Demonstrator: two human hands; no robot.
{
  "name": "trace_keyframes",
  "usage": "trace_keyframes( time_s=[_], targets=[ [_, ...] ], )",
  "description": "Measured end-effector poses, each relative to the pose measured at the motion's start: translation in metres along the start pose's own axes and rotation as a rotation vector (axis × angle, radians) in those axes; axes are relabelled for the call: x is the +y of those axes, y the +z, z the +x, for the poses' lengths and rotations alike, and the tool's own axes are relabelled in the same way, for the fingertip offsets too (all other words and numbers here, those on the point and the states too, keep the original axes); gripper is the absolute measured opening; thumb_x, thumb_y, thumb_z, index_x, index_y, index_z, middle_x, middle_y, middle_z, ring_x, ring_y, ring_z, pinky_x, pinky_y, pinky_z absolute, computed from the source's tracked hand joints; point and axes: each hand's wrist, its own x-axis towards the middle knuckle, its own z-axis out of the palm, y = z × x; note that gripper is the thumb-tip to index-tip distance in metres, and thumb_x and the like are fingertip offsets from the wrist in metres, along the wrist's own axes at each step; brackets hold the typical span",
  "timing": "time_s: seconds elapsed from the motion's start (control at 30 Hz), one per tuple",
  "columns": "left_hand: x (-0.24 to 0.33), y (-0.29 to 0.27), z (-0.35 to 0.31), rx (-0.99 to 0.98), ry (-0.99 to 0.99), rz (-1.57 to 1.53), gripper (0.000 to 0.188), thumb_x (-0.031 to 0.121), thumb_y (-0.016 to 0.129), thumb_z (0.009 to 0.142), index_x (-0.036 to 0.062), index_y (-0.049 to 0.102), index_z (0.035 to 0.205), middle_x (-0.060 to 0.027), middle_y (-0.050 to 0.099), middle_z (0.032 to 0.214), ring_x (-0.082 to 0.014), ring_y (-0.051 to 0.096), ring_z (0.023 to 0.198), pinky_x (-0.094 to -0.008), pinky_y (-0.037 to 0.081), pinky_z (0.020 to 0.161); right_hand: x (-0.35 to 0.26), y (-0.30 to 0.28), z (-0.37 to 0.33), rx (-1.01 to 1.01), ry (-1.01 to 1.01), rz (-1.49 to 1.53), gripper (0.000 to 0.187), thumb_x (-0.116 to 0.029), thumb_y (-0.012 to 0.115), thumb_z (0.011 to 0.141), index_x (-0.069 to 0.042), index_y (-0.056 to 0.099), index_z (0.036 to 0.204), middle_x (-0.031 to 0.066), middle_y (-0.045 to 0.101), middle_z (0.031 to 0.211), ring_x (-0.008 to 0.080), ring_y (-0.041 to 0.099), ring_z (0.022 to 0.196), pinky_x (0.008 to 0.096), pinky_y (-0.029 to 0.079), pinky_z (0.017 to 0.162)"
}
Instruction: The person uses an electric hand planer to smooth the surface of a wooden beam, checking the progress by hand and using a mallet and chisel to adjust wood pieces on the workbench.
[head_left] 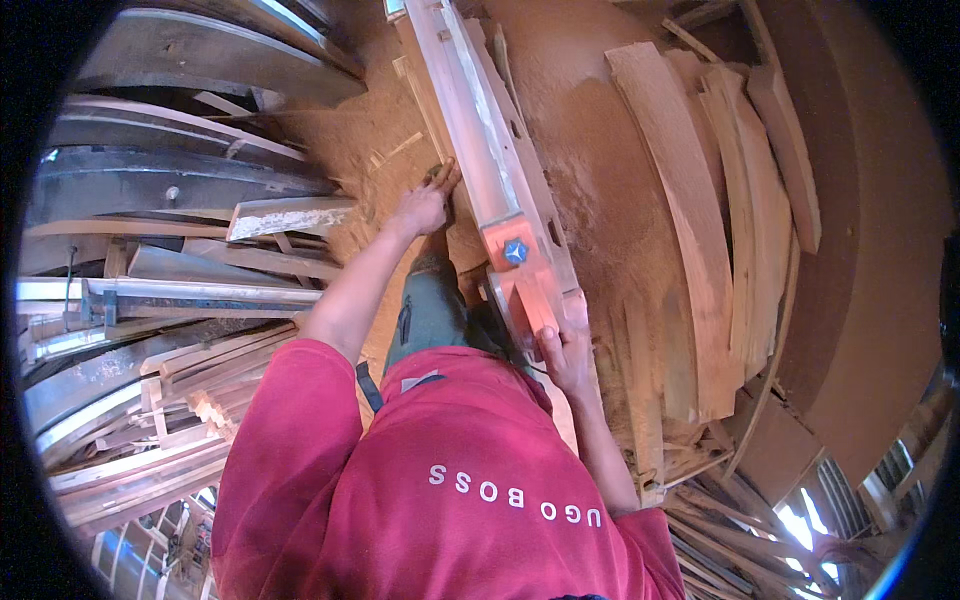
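Lengthwise, long beam (474, 130) pointing ahead, slightly left, right hand (570, 355) clasping orange block (533, 298), left hand (423, 207) beside beam, grip unclear.

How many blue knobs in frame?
1. The blue knob is near mid-frame, on the upper part of the orange block. Any on the block's hidden underside wouldn't show.

Brn sawdusty flr (585, 150); brt light (797, 526) lwr rt.
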Motion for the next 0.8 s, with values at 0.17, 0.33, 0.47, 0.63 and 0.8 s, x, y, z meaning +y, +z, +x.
trace_keyframes(
  time_s=[0.17, 0.33, 0.47, 0.63, 0.8],
  targets=[
    [0.001, -0.004, -0.002, -0.003, 0.013, -0.052, 0.08, 0.012, 0.054, 0.086, 0.0247, 0.02, 0.157, -0.0003, 0.01, 0.166, -0.0321, 0.035, 0.143, -0.0552, 0.041, 0.104, -0.057, 0.007, 0.064, 0.025, -0.029, -0.123, 0.05, -0.043, 0.05, 0.098, -0.002, 0.06, 0.125, 0.0256, 0.063, 0.072, 0.0375, 0.067, 0.065, 0.0457, 0.048, 0.059],
    [-0.022, 0.018, 0.002, -0.042, 0.049, -0.088, 0.079, 0.011, 0.057, 0.085, 0.0239, 0.025, 0.156, 0.0009, 0.007, 0.166, -0.0296, 0.038, 0.141, -0.0542, 0.043, 0.101, -0.101, 0.027, 0.14, 0.159, -0.273, -0.053, 0.048, -0.041, 0.05, 0.099, -0.002, 0.059, 0.126, 0.0301, 0.065, 0.08, 0.0441, 0.068, 0.076, 0.0484, 0.05, 0.064],
    [-0.013, 0.009, 0.005, -0.198, 0.001, -0.011, 0.07, 0.011, 0.058, 0.085, 0.0187, 0.035, 0.151, 0.0003, 0.013, 0.165, -0.0273, 0.034, 0.144, -0.054, 0.041, 0.102, -0.125, 0.034, 0.196, 0.108, -0.199, -0.03, 0.048, -0.041, 0.051, 0.099, 0.002, 0.065, 0.113, 0.0317, 0.065, 0.083, 0.0441, 0.069, 0.079, 0.0477, 0.051, 0.066],
    [-0.013, -0.011, -0.006, -0.071, 0.112, -0.031, 0.048, 0.018, 0.054, 0.09, 0.012, 0.049, 0.137, -0.0146, 0.049, 0.142, -0.0323, 0.05, 0.127, -0.0501, 0.047, 0.095, -0.159, 0.042, 0.251, 0.134, -0.172, -0.001, 0.048, -0.041, 0.053, 0.098, 0.005, 0.066, 0.105, 0.0309, 0.065, 0.079, 0.0386, 0.069, 0.072, 0.0455, 0.049, 0.062],
    [-0.012, -0.022, -0.006, -0.115, 0.103, -0.058, 0.068, 0.013, 0.056, 0.088, 0.0182, 0.033, 0.151, -0.0065, 0.023, 0.162, -0.0306, 0.042, 0.136, -0.0549, 0.044, 0.101, -0.183, 0.047, 0.289, 0.141, -0.217, -0.025, 0.047, -0.04, 0.054, 0.098, 0.005, 0.066, 0.107, 0.0298, 0.066, 0.082, 0.0378, 0.069, 0.077, 0.0448, 0.05, 0.066]
  ],
)
